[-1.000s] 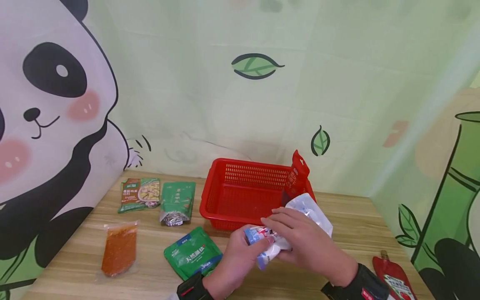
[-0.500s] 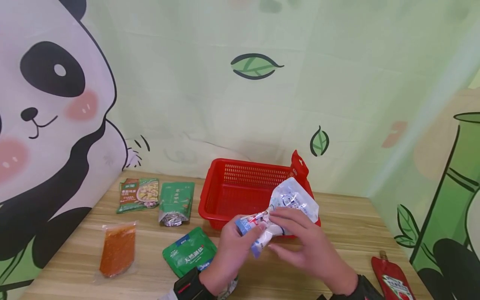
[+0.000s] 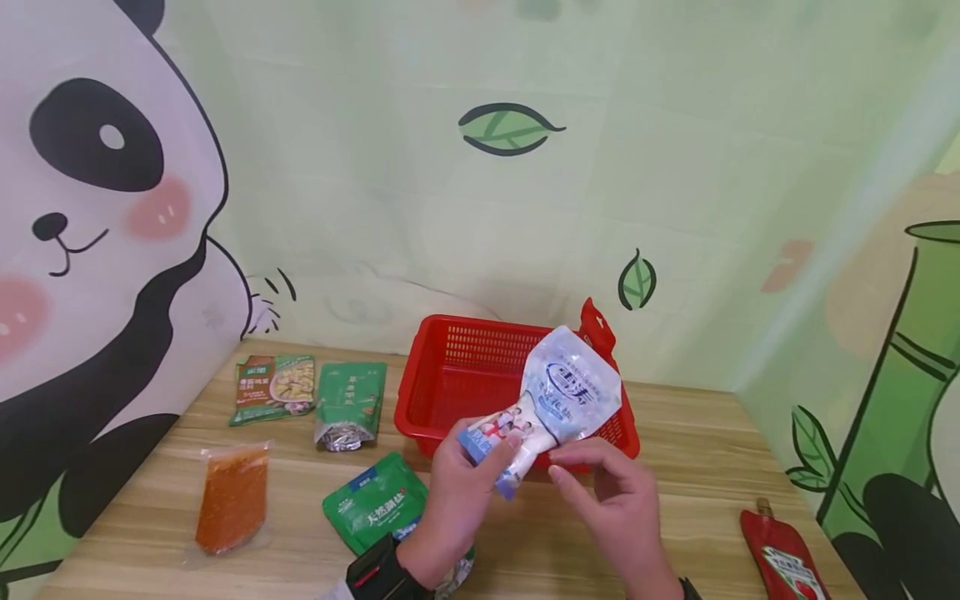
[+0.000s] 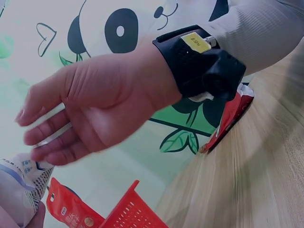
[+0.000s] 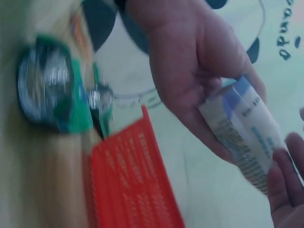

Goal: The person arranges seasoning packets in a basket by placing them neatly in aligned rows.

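Note:
My left hand point(image 3: 461, 500) grips the narrow, folded lower end of a white-and-blue salt bag point(image 3: 573, 383), thumb across its front. The bag leans up and to the right, its wide end overlapping the red basket point(image 3: 414, 383) behind. My right hand point(image 3: 622, 504) is beside the bag's lower right edge, thumb and forefinger near each other at its side. In the left wrist view, the right hand point(image 4: 99, 104) has loosely bent fingers close to the bag. The right wrist view shows the left hand point(image 5: 190, 71) curled round the bag's blue end.
A red pouch point(image 3: 597, 330) stands in the basket's right end. To the left lie a green salt bag point(image 3: 378, 504), a green foil pouch point(image 3: 351, 400), a seasoning packet point(image 3: 273, 389) and an orange sauce packet point(image 3: 232, 500). A red spouted ketchup pouch point(image 3: 783, 554) lies far right.
The salt bag has swung upward and left, and its printed front now faces the head camera. My right hand has come off it and moved down; the left has shifted slightly left.

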Motion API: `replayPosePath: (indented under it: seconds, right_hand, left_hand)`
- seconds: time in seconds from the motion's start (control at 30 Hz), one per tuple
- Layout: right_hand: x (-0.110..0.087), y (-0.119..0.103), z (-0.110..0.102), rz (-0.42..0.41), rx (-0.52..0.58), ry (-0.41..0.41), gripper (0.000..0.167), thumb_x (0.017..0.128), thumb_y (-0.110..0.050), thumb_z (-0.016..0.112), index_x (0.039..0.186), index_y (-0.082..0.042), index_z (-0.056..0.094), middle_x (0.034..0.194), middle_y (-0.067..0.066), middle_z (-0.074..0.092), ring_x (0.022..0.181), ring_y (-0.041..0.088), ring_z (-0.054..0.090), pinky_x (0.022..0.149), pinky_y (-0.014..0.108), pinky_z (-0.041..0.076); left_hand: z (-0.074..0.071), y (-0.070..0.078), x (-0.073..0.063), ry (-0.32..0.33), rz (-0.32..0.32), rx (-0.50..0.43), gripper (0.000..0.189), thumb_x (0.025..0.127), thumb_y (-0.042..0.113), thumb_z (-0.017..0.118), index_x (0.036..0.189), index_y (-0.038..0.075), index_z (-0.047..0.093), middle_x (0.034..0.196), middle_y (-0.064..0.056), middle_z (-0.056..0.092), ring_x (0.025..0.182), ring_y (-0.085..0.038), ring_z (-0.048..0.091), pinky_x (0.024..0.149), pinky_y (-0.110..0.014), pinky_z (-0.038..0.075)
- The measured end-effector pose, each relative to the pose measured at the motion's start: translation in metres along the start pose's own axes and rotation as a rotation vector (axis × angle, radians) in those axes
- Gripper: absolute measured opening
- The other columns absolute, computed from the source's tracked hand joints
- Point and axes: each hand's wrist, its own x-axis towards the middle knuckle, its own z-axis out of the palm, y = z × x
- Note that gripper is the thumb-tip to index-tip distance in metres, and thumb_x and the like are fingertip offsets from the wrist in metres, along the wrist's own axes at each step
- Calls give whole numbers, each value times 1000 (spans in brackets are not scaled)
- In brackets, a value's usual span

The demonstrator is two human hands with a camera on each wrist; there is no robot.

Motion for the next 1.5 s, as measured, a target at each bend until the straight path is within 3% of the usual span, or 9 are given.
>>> replayPosePath:
  seconds: [0.13, 0.27, 0.4, 0.53, 0.63, 0.73, 0.9, 1.03, 1.5]
  right_hand:
    - [0, 4, 11, 190, 98, 154, 7, 91, -2, 75, 89, -1, 68, 88, 4, 73, 79, 15, 69, 75, 25, 60]
    - [3, 9, 18, 325, 360, 188, 22, 99, -6, 64, 79, -8, 57, 83, 0, 70, 76, 12, 69, 78, 27, 60]
    - [7, 10, 19, 465, 600, 128, 12, 107, -19, 53, 106, -11, 62, 101, 0, 71, 93, 14, 68, 89, 28, 57]
    - [12, 7, 18, 592, 730, 73, 45, 107, -33, 53, 145, -11, 41, 132, 2, 62, 119, 17, 59, 102, 29, 50]
    - [16, 6, 19, 645, 832, 45, 56, 107, -36, 53, 153, -18, 27, 147, -1, 48, 134, 15, 48, 110, 27, 43]
    - [19, 6, 20, 668, 912, 33, 55, 107, -36, 52, 153, -24, 25, 151, -7, 44, 138, 11, 44, 114, 24, 40]
    - [22, 7, 22, 657, 927, 63, 47, 107, -33, 54, 148, -22, 33, 137, -5, 61, 128, 11, 57, 110, 27, 46]
    - [25, 6, 23, 628, 916, 106, 46, 106, -28, 56, 146, -19, 36, 131, -2, 64, 126, 15, 61, 110, 30, 48]
    - [30, 5, 21, 619, 822, 192, 54, 103, -21, 61, 151, -23, 35, 150, -4, 48, 137, 16, 50, 111, 31, 48]
  left_hand:
    - [1, 1, -2, 4, 17, 21, 60, 88, 46, 78, 132, 14, 52, 123, -6, 68, 101, -18, 70, 84, -33, 62]
    - [2, 0, -7, -1, 41, 18, 58, 88, 43, 80, 129, 13, 53, 119, -7, 69, 97, -18, 70, 81, -31, 62]
    - [4, -3, -11, -10, 82, -47, 52, 89, 32, 81, 127, 8, 54, 116, -12, 70, 93, -19, 70, 76, -29, 61]
    - [5, -5, -13, -12, 116, -60, 49, 90, 28, 81, 126, 7, 54, 114, -13, 70, 91, -19, 70, 72, -28, 60]
    - [6, -7, -16, -38, 106, -36, 49, 90, 28, 80, 126, 9, 53, 116, -11, 70, 92, -19, 71, 74, -27, 61]
    - [8, -9, -19, -77, 98, -25, 49, 91, 26, 80, 127, 9, 52, 119, -11, 69, 97, -20, 70, 78, -27, 61]
    - [9, -9, -21, -110, 113, -35, 47, 91, 22, 79, 127, 7, 52, 119, -13, 67, 99, -20, 68, 78, -26, 60]
    - [9, -8, -21, -126, 117, -28, 48, 91, 22, 79, 127, 7, 52, 119, -13, 66, 100, -20, 68, 79, -25, 60]
    - [7, -7, -17, -135, 102, 44, 52, 89, 31, 81, 127, 9, 53, 118, -9, 68, 99, -20, 69, 79, -25, 60]
